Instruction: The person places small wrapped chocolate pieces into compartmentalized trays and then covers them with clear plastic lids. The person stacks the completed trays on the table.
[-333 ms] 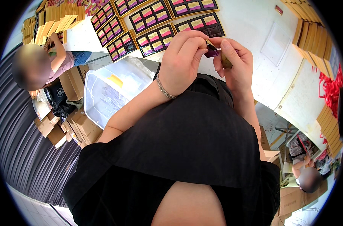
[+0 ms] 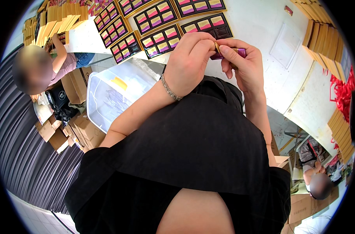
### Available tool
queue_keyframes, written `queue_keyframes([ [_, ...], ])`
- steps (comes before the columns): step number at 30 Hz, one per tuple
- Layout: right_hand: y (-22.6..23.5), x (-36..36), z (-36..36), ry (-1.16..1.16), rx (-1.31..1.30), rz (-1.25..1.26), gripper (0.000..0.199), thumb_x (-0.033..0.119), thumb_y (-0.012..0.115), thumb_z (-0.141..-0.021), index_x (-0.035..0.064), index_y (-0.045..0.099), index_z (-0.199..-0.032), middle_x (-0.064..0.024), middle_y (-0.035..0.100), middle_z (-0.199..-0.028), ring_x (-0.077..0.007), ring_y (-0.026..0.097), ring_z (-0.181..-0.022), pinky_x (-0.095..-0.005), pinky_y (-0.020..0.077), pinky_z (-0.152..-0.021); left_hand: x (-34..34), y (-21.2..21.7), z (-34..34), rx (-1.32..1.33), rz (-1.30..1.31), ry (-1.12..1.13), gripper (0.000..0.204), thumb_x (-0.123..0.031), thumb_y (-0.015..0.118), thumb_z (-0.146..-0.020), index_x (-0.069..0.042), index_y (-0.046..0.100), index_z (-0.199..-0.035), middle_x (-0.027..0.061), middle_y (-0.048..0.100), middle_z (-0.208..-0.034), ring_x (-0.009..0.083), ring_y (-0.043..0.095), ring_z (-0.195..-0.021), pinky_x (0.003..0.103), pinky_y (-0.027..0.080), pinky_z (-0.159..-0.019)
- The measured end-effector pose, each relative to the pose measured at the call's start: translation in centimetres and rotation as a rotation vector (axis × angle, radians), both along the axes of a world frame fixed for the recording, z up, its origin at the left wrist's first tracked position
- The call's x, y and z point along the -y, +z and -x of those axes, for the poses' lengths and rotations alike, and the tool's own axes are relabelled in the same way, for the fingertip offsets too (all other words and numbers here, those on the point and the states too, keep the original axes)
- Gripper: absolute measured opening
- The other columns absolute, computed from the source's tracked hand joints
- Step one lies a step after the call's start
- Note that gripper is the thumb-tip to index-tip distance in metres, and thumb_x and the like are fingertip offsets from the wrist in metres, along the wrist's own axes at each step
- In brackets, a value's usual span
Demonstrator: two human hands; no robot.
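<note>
My left hand (image 2: 190, 64) is closed, thumb and fingertips pinching one end of a small purple-and-gold wrapped piece (image 2: 240, 52), which looks like a wrapped chocolate. From the other side my right hand (image 2: 245, 64) grips it between thumb and forefinger, with its lower fingers curled beneath. My fingers hide most of its middle. Just beyond my hands sits a black tray box with a gold edge (image 2: 204, 24). Pink-and-gold pieces fill its far row, and dark bare compartments show in its near row at the right.
Several similar filled boxes (image 2: 160, 41) stand to the left on the white table (image 2: 259, 35). A clear plastic tub (image 2: 92, 99) is at my left. Stacked gold boxes (image 2: 322, 46) and red ribbon (image 2: 343, 91) lie right. One person works far left, another lower right.
The wrapped piece has turned, so its purple end now points right past my right thumb. My right hand has shifted its grip, and its lower fingers have moved. My left hand stays nearly in place.
</note>
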State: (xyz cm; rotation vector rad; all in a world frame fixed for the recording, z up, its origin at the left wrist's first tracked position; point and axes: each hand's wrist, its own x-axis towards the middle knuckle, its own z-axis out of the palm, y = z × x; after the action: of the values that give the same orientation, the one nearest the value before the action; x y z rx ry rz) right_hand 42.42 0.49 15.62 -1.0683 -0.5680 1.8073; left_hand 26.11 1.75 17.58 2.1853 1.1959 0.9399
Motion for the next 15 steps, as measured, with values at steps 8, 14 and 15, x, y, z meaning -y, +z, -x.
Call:
queue_keyframes([
  [8, -0.34, -0.47, -0.42, 0.058, 0.037, 0.009, 0.020, 0.007, 0.067, -0.085, -0.0069, 0.065, -0.099, -0.0102, 0.066, -0.073, -0.0103, 0.060, -0.054, -0.0205, 0.0482, -0.044, -0.40, 0.11, 0.29, -0.030, 0.009, -0.070, 0.012, 0.005, 0.065, -0.077, 0.002, 0.059, -0.087, 0.0117, 0.059, -0.100, 0.0260, 0.060, -0.087, 0.031, 0.050, -0.073],
  [14, -0.37, -0.81, -0.87, 0.143, 0.053, 0.002, 0.021, 0.007, 0.066, -0.085, -0.0073, 0.064, -0.101, -0.0111, 0.066, -0.076, -0.0122, 0.063, -0.058, -0.0221, 0.0516, -0.047, -0.61, -0.01, 0.49, -0.029, 0.015, -0.104, 0.014, 0.007, 0.065, -0.076, 0.002, 0.059, -0.088, 0.0119, 0.058, -0.100, 0.0258, 0.059, -0.088, 0.031, 0.049, -0.074],
  [15, -0.35, -0.89, -0.96, 0.160, 0.058, 0.000, 0.021, 0.007, 0.066, -0.086, -0.0073, 0.064, -0.101, -0.0111, 0.066, -0.077, -0.0123, 0.064, -0.058, -0.0224, 0.0519, -0.048, -0.65, 0.01, 0.53, -0.033, 0.018, -0.113, 0.014, 0.007, 0.065, -0.076, 0.002, 0.059, -0.088, 0.0118, 0.058, -0.100, 0.0258, 0.059, -0.088, 0.031, 0.049, -0.074],
])
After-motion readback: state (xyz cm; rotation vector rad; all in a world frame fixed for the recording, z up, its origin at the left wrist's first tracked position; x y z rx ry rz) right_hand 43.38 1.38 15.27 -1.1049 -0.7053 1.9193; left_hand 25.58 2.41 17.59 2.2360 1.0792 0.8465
